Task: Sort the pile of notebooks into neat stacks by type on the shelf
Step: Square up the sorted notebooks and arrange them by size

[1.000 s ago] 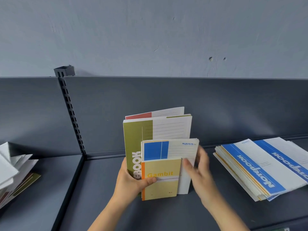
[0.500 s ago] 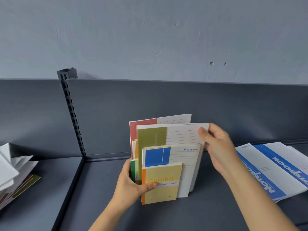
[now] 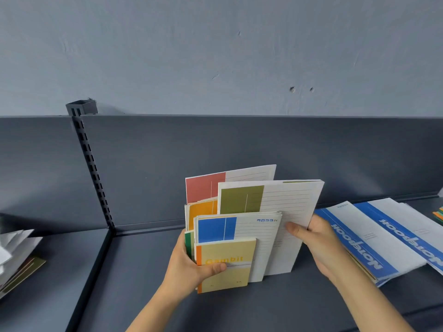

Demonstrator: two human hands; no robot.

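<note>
Left hand (image 3: 191,267) clamps a mixed bunch of notebooks (image 3: 239,236) upright on the shelf (image 3: 143,271), thumb over the Gambit one (image 3: 225,264). Right hand (image 3: 318,245) pinches the olive notebook (image 3: 282,212) by its edge. Risk imo: the bunch fans out and slides if the left grip slackens. Free room left of the bunch; blue-stripe stack (image 3: 374,238) sits tight on the right.
</note>
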